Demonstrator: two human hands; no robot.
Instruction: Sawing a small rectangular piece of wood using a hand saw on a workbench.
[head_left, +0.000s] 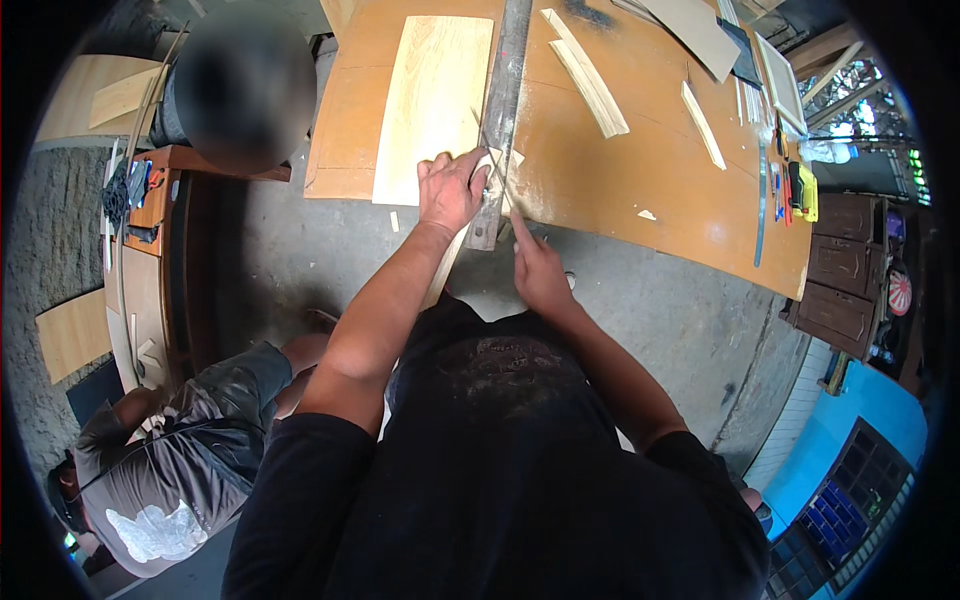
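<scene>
My left hand (453, 190) is closed on a pale wood strip (446, 268), whose lower part slants toward my body beyond the table edge. My right hand (542, 272) grips a hand tool with a thin, dark blade (497, 172). The blade points up and left, crossing the wood beside my left fingers. Its handle is mostly hidden, and I cannot tell its exact kind. Under the work lies a long, worn grey bar (507, 75), which sticks out past the table's near edge. Pale dust is scattered around it. A wide pale wood board (436, 90) lies left of the bar.
Cut strips (590, 85) and a single strip (703, 125) lie on the brown table (640, 170). Hand tools (803, 190) sit at its right edge, with dark cabinets (845, 265) beyond. One person (180, 460) is low at left; another (240, 90) is at the far left.
</scene>
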